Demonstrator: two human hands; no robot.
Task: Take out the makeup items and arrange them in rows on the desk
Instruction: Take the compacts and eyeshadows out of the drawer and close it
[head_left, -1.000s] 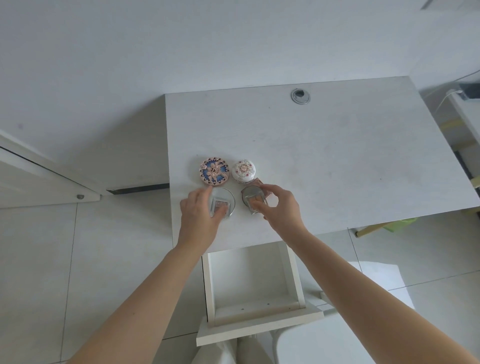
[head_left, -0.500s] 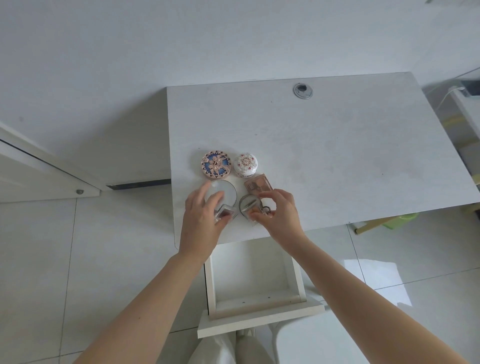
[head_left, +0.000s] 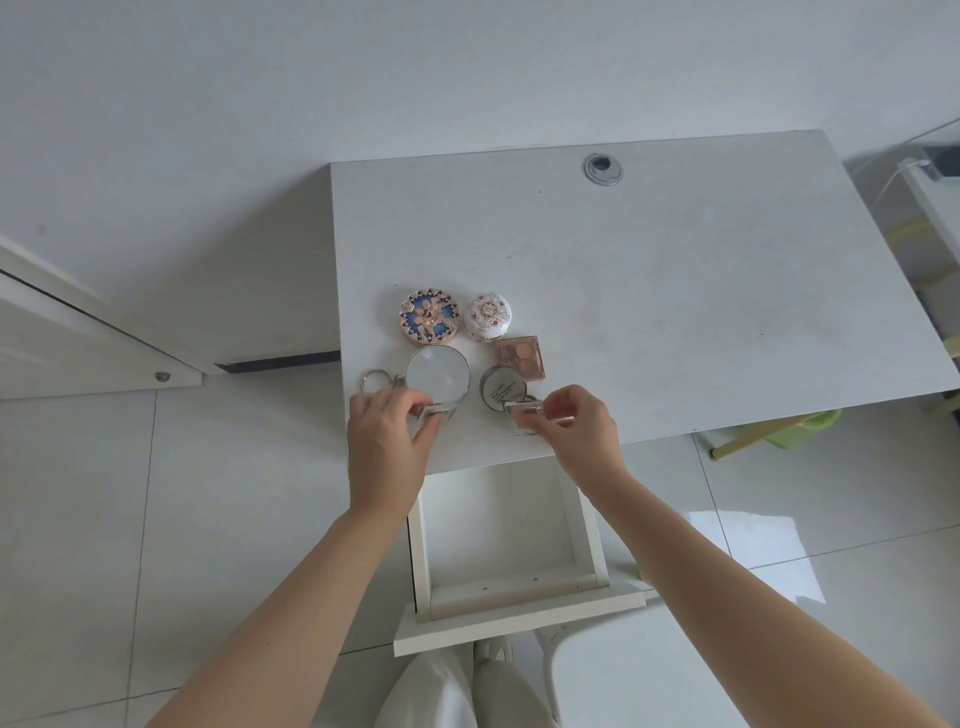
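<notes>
Now I'm on the near row: left hand (head_left: 387, 441) pinches a small clear square case (head_left: 435, 414), right hand (head_left: 576, 427) pinches a clear blush-toned square case (head_left: 525, 415) on the white desk (head_left: 675, 312). Next, set both level.

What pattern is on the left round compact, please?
Blue and rose-gold floral filigree on the left round compact, head view.

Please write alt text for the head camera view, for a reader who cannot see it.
Two hands each hold a small clear case at a white desk's near edge: left hand, right hand. Behind them lie a blue-and-gold compact, a white floral compact and other makeup items; an open drawer is below.
</notes>
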